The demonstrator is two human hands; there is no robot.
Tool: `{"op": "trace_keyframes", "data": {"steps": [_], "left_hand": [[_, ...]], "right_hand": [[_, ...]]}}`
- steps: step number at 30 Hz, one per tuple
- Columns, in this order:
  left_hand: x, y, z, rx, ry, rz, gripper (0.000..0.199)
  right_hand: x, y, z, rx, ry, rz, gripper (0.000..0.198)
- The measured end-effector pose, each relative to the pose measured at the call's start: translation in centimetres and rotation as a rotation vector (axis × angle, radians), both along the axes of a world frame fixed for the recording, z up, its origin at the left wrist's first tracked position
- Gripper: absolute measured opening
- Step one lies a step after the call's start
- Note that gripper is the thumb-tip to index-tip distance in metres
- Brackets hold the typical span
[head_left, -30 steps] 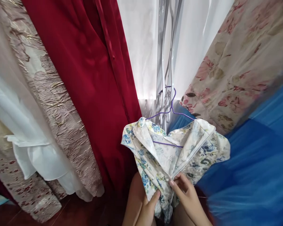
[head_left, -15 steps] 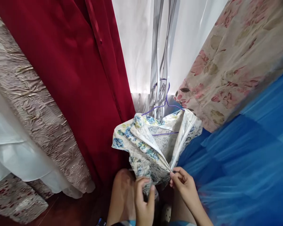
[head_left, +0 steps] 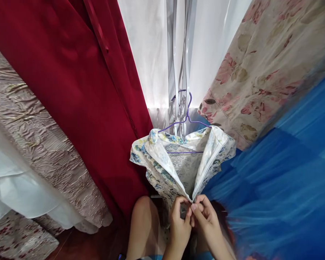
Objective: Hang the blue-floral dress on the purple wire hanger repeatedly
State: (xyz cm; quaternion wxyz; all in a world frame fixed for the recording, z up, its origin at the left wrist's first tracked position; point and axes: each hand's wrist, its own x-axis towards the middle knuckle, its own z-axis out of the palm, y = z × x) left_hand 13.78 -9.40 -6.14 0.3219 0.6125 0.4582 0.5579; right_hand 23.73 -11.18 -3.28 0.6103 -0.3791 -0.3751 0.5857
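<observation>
the floral garment, pale cloth printed with blue and yellow flowers, is on a thin purple hanger in front of the person, low in the view and above the knees. its front gapes in a long v, and the two pale edges of the opening run down to a single point, where both hands meet. the left hand has thumb and forefinger pinched on the cloth just to the left of that point; the right hand grips it from the other side, fingers curled in and thumb pressed close, so the fingertips of the two hands nearly touch. what small part lies between the fingers is too hidden to make out. the hanger's lower bar shows through the open neck, and its hook stands by some glossy white straps that hang in front of white cloth. deep red fabric hangs to the left, with crinkled pinkish fabric and a white ruffled piece farther out. to the right are cream cloth with pink flowers and sheer blue fabric. a bare knee sits just left of the left hand, over a dark reddish floor.
</observation>
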Motion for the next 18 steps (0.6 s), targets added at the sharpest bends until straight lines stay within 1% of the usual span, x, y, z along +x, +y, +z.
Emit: {"op": "trace_keyframes", "data": {"steps": [4,6,9,11,12,15,18], "left_hand": [[0.1,0.0,0.1,0.018,0.004,0.017,0.006],[0.4,0.0,0.0,0.013,0.029,0.012,0.011],[0.7,0.0,-0.2,-0.001,0.076,0.005,0.012],[0.7,-0.3,-0.2,0.002,0.095,-0.018,0.009],[0.7,-0.4,-0.1,0.005,0.097,-0.033,0.01],[0.1,-0.6,0.5,0.02,0.099,-0.069,0.011],[-0.9,-0.5,1.0,0.055,0.139,-0.082,0.009]], "right_hand": [[0.3,-0.3,0.7,0.017,-0.077,0.058,0.026],[0.5,-0.4,0.9,0.026,-0.118,0.066,0.028],[0.9,-0.2,0.9,0.012,-0.144,0.03,0.032],[1.1,0.1,1.0,-0.001,-0.118,0.001,0.034],[1.1,0.3,1.3,-0.001,-0.092,-0.005,0.035],[1.1,1.3,2.9,0.028,-0.023,0.008,0.036],[0.8,3.0,6.1,0.087,-0.024,-0.016,0.033]]}}
